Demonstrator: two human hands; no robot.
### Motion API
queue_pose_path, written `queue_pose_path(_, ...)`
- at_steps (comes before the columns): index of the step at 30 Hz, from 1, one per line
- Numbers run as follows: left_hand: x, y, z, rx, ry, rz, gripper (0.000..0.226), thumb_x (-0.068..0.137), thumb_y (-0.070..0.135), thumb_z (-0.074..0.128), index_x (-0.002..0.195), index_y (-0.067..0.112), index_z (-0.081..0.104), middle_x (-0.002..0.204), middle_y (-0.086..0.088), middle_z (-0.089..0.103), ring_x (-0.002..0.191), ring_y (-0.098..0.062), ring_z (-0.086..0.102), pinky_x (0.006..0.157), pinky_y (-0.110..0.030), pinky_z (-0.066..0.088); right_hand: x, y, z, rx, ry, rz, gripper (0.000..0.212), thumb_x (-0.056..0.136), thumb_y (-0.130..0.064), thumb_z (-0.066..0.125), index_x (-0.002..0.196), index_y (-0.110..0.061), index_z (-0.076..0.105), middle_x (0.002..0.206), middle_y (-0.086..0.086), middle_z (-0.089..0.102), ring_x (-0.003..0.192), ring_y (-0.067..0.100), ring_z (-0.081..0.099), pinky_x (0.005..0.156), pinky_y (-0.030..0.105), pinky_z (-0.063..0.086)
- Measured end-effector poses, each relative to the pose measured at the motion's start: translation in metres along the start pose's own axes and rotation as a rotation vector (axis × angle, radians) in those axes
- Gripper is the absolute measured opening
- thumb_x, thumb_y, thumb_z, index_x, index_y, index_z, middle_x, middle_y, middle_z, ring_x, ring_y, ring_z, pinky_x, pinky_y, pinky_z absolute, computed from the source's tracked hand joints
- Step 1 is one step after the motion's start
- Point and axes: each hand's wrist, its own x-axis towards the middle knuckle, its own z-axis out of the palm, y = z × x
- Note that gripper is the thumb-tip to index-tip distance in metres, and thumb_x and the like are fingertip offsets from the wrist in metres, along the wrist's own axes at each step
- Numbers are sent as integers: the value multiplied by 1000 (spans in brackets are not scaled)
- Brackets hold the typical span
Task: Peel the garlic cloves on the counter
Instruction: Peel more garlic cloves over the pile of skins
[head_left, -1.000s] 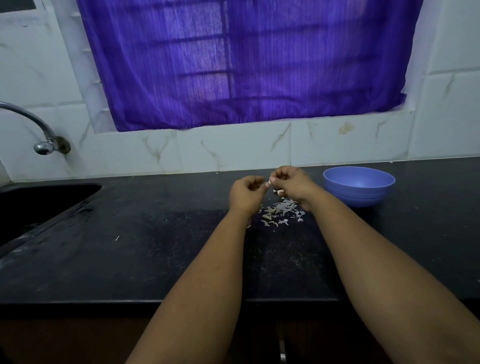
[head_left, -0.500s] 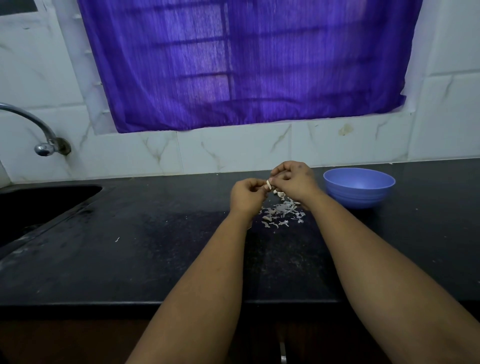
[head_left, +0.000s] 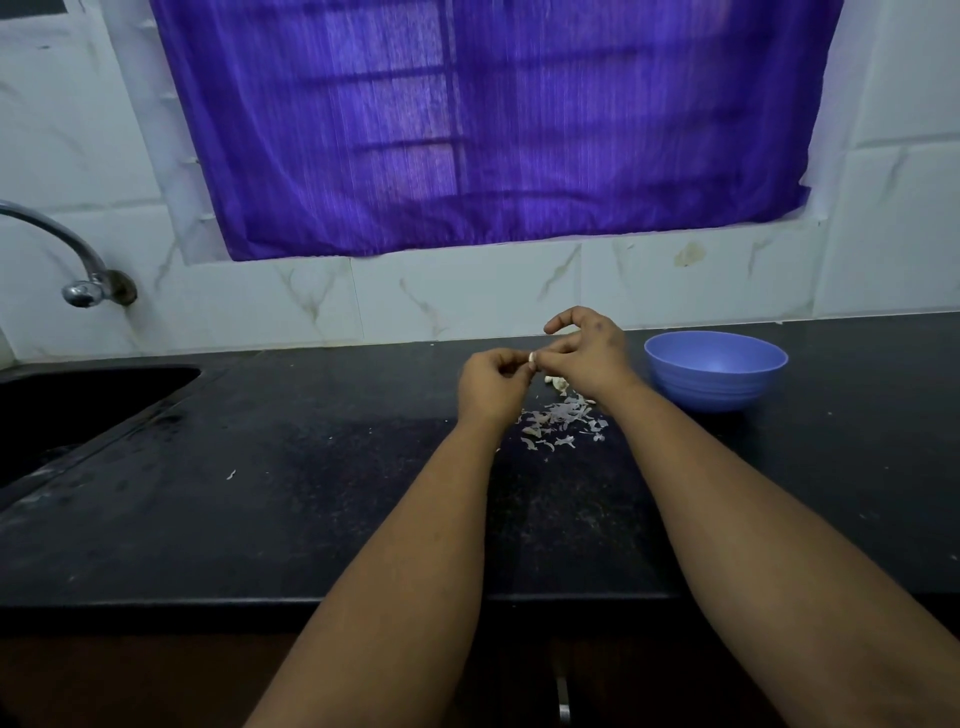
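Above the dark counter (head_left: 260, 493), the left hand (head_left: 491, 387) and right hand (head_left: 587, 353) are both pinching one garlic clove (head_left: 531, 358) between fingertips. Peel scraps (head_left: 561, 423) are lying beneath, a blue bowl (head_left: 716, 370) sitting nearby right. A purple curtain (head_left: 493, 119) is hanging over the tiled wall (head_left: 467, 296), a tap (head_left: 78, 260) arching over the sink (head_left: 78, 405).

A blue bowl (head_left: 716, 370) stands on the black worktop (head_left: 260, 493). A purple curtain (head_left: 483, 124) hangs above. A tap (head_left: 78, 260) arches over the sink (head_left: 78, 405).

Your hands hide most of the garlic clove (head_left: 531, 357). The tap (head_left: 62, 244) and sink (head_left: 78, 400) run off the left edge.
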Motion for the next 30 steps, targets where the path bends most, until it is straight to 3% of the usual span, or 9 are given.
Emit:
queue_pose_path(9, 0, -1, 3, -32, -27, -10, 13, 89, 9, 66, 100, 6, 73, 79, -5, 70, 71, -14, 62, 70, -29, 53, 4, 3, 0, 22, 20, 28, 34, 70, -2, 74, 91, -13, 50, 68, -2, 70, 59, 16, 62, 47, 21, 46)
queue_pose_path(14, 0, -1, 3, -119, -44, -38, 12, 91, 7, 62, 97, 8, 72, 79, -5, 70, 64, -8, 58, 68, -27, 52, 10, 12, 2, 126, -2, 85, 31, 77, -3, 68, 92, -19, 46, 76, 7, 70, 71, 22, 67, 68, 36, 53)
queue_pose_path(16, 0, -1, 3, -134, -37, -52, 11, 92, 7, 62, 98, 9, 71, 77, -4, 68, 65, -9, 58, 66, -25, 50, 13, 12, 4, 207, -48, 128, 24, 82, 0, 64, 92, -17, 51, 75, 8, 68, 67, 18, 64, 73, 36, 53)
queue_pose_path(21, 2, -3, 3, -98, -2, -37, 6, 89, 11, 67, 91, 15, 69, 76, 2, 66, 70, -11, 59, 68, -27, 49, 15, 9, 6, 255, -65, 122, 10, 92, -5, 58, 84, -10, 62, 74, 8, 69, 67, 14, 64, 66, 23, 54)
queue_pose_path(25, 1, -3, 1, -58, 31, -3, 3, 87, 15, 69, 90, 14, 69, 76, 5, 66, 67, -6, 57, 64, -23, 48, 12, 12, 5, 193, -141, 63, 8, 81, -12, 76, 80, -12, 68, 77, 10, 70, 73, 17, 65, 73, 31, 54)
queue_pose_path(30, 0, -1, 0, -43, 39, 34, 5, 85, 12, 71, 86, 17, 69, 75, 6, 66, 68, -5, 60, 63, -19, 49, 13, 14, 6, 173, -139, 107, 6, 84, -11, 73, 80, -10, 68, 82, 10, 71, 78, 17, 65, 76, 34, 52)
